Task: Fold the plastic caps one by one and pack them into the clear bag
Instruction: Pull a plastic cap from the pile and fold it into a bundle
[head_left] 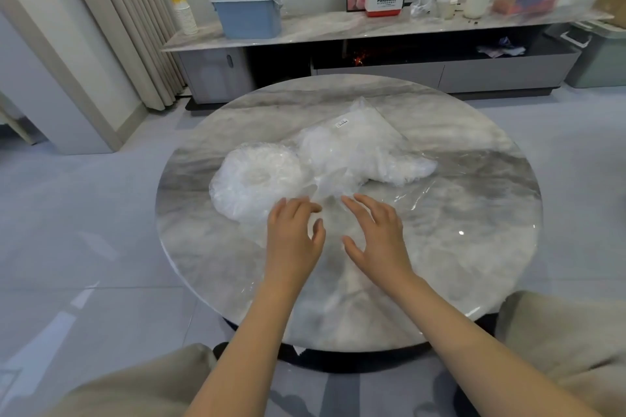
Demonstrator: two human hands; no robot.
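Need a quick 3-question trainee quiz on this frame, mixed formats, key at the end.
1. True or false: the left hand and the right hand both hover over the round marble table with fingers spread, gripping nothing.
2. Where does the clear bag with the white label lie relative to the round pile of plastic caps? A) to its right and farther from the person B) underneath it C) on the floor
3. Fill in: the brand printed on the red-and-white box on the long cabinet is ____.

Key: 1 true; 2 A; 3 Panasonic
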